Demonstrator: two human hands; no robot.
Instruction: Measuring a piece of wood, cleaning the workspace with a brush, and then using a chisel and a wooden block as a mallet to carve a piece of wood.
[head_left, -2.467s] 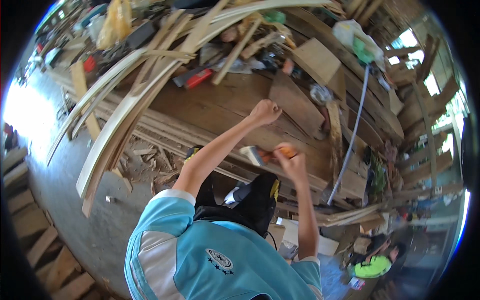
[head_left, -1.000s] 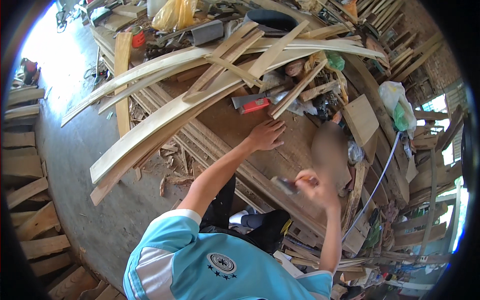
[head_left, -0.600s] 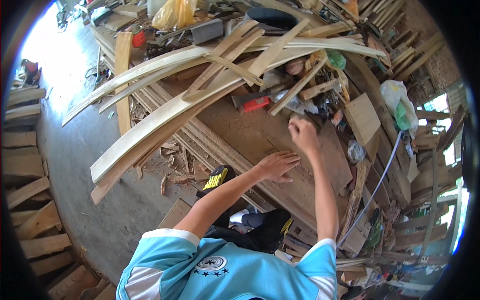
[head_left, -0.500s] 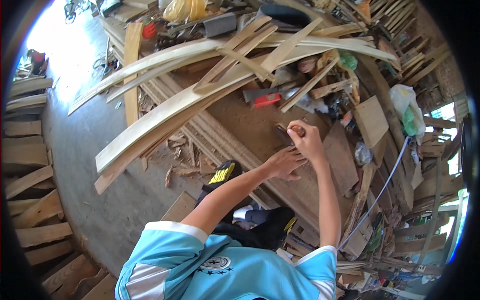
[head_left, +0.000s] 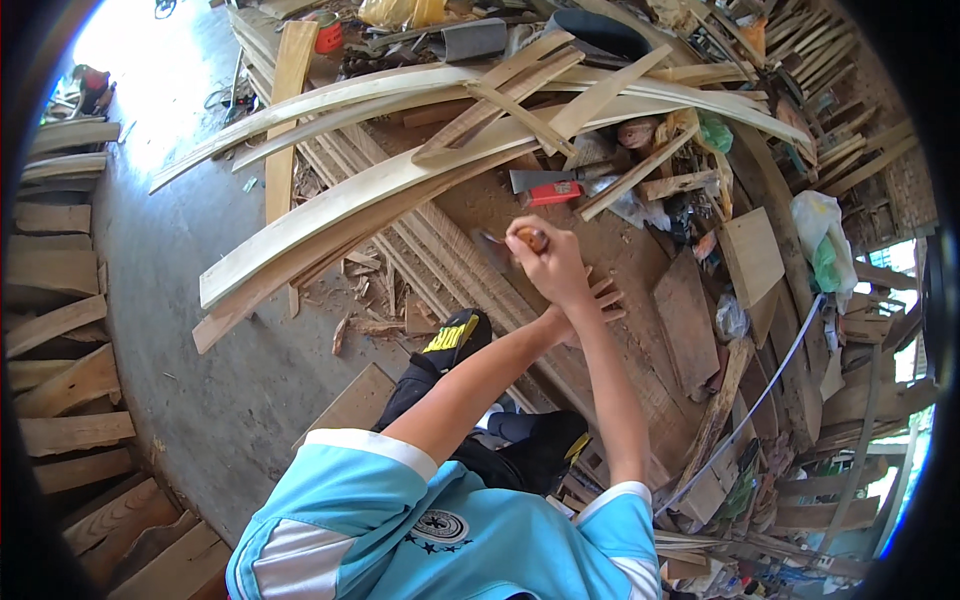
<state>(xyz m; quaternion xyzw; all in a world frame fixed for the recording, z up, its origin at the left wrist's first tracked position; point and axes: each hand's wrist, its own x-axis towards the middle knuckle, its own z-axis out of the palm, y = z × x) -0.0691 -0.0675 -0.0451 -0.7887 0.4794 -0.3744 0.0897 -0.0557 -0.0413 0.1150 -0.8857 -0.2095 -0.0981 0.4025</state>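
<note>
I saw the right hand (head_left: 551,262) with its grip clamped on a brush (head_left: 534,239) above the wooden desk (head_left: 630,370), the left hand (head_left: 559,325) spread behind that wrist, seemingly mid-brushing, so the next stroke needed steady pressure.

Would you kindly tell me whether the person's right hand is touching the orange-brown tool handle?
Touching: the head view shows the right hand curled around the orange-brown tool handle, gripping it between thumb and fingers.
</note>
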